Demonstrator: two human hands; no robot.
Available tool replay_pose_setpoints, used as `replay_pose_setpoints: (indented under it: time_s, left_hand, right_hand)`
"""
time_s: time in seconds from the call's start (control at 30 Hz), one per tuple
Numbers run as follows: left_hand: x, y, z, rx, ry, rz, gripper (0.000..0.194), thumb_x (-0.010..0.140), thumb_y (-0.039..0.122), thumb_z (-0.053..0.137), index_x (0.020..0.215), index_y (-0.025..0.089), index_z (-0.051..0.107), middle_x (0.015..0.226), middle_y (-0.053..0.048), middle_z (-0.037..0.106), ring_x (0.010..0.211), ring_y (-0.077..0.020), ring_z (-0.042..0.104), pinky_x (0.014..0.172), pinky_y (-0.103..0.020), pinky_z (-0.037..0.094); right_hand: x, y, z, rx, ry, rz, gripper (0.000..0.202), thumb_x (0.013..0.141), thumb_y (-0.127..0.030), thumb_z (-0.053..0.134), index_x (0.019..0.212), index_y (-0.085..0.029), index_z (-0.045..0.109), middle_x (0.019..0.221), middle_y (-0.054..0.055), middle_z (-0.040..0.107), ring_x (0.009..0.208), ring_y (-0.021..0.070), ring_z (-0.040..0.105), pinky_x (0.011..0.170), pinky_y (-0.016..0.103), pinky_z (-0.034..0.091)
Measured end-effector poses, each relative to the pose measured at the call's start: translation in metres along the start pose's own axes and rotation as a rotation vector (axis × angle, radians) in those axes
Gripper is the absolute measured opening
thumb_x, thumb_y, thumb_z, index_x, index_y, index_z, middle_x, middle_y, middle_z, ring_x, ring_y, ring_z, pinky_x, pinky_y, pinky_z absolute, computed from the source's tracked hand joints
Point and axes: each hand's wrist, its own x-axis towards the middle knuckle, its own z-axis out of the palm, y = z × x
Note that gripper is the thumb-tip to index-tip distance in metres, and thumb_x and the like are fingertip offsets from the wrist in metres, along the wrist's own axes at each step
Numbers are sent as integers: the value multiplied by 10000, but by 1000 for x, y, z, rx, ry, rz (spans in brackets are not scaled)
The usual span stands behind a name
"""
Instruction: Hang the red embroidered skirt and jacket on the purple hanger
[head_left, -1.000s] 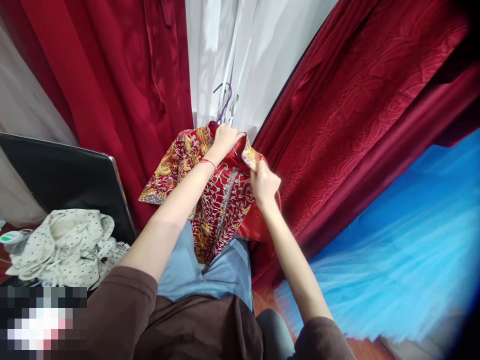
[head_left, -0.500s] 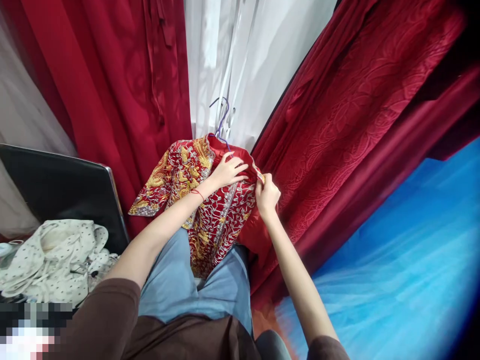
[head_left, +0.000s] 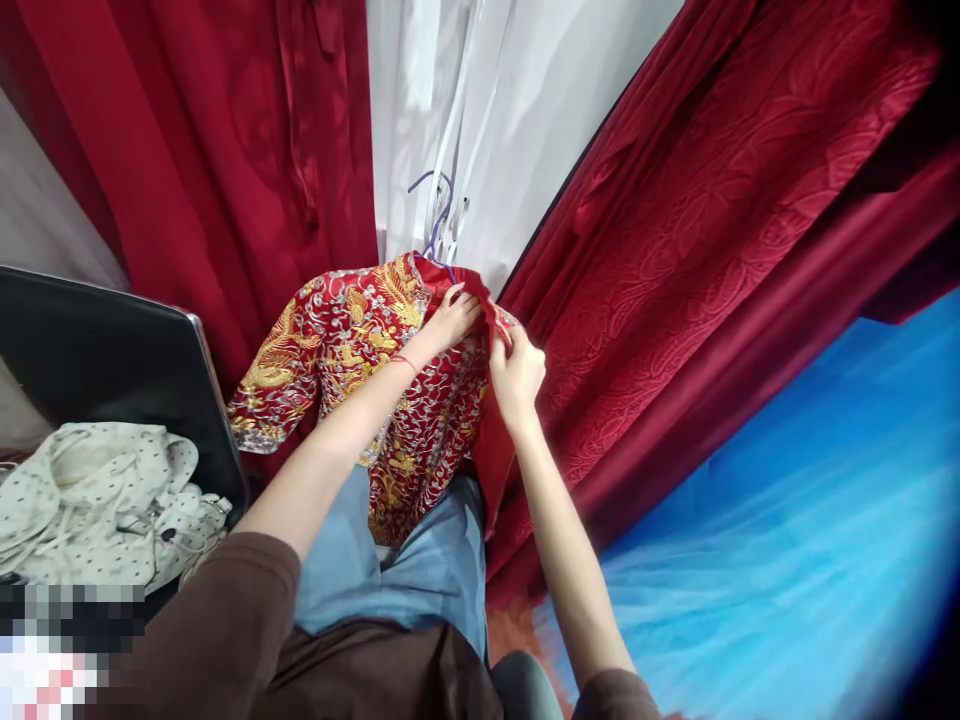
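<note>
A red jacket (head_left: 349, 340) with gold and silver embroidery hangs in front of my knees from a purple wire hanger (head_left: 442, 215). My left hand (head_left: 454, 322) reaches into its neck opening, fingers closed around the hanger's arm just below the hook; the fingertips are partly hidden. With my right hand (head_left: 517, 375) I grip the jacket's right front edge near the collar, thumb on top. That edge is folded back and shows plain red lining. The sleeve on the left hangs outward, while the other sleeve is out of sight.
Dark red garments (head_left: 712, 230) hang on both sides, with white cloth (head_left: 495, 130) between them. On the left, a white dotted garment (head_left: 97, 500) lies against a black chair back (head_left: 112, 350). Blue tulle (head_left: 787, 520) spreads at the lower right.
My right hand has moved up and left, lifting the jacket's edge and turning its lining outward. My left hand's fingers have drawn together and gone further under the collar.
</note>
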Motion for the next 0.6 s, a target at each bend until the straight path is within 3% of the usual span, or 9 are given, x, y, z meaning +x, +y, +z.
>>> replay_pose_setpoints:
  time_s: [0.07, 0.1, 0.23, 0.3, 0.37, 0.5, 0.6]
  left_hand:
    - [-16, -7, -15, -15, 24, 86, 374, 968, 168, 378, 1252, 115, 617, 1311, -165, 634, 1296, -272, 529, 1207, -519, 285]
    - [-22, -9, -24, -8, 57, 61, 374, 973, 191, 386, 1274, 116, 594, 1357, -169, 603, 1326, -272, 506, 1210, -504, 288]
    - [-23, -18, -55, 39, 311, -310, 492, 948, 351, 510, 1384, 126, 473, 1502, -222, 452, 1455, -356, 334, 1215, -584, 203]
    - [-14, -27, -70, 20, 363, -461, 593, 928, 447, 549, 1411, 123, 434, 1488, -239, 457, 1457, -388, 318, 1203, -612, 181]
    - [-9, -40, -87, -23, 271, -539, 600, 930, 538, 519, 1361, 120, 485, 1371, -239, 562, 1384, -393, 423, 1168, -598, 250]
    - [-16, -61, -115, -68, -68, -540, 593, 956, 631, 406, 1238, 140, 583, 1111, -183, 694, 1108, -347, 641, 968, -468, 460]
    - [-21, -59, -121, 50, -126, -576, 576, 968, 621, 398, 1235, 146, 584, 1064, -169, 705, 1047, -333, 664, 903, -417, 471]
  right_hand:
    - [-11, 14, 6, 141, 9, 70, 381, 968, -401, 410, 1049, -174, 705, 818, 87, 712, 677, 204, 601, 699, 301, 440]
    - [-16, 21, 10, 214, 14, 100, 407, 966, -428, 411, 1030, -160, 711, 805, 88, 712, 673, 205, 602, 700, 304, 450]
    - [-31, 31, 33, 409, -40, 98, 445, 952, -491, 440, 986, -143, 715, 818, 80, 717, 701, 197, 610, 718, 299, 477]
    - [-39, 26, 45, 393, -134, 48, 437, 963, -491, 430, 1037, -158, 704, 801, 56, 707, 687, 187, 609, 713, 286, 475]
    - [-47, 19, 56, 289, -241, 26, 424, 984, -461, 400, 1132, -173, 674, 771, 41, 694, 664, 187, 612, 702, 280, 468]
    - [-52, 8, 64, 43, -379, 72, 395, 1007, -331, 349, 1267, -185, 607, 890, 86, 734, 808, 222, 683, 765, 284, 471]
    - [-42, -10, 63, -39, -379, 111, 395, 1008, -273, 334, 1271, -145, 600, 989, 139, 745, 914, 249, 700, 822, 303, 473]
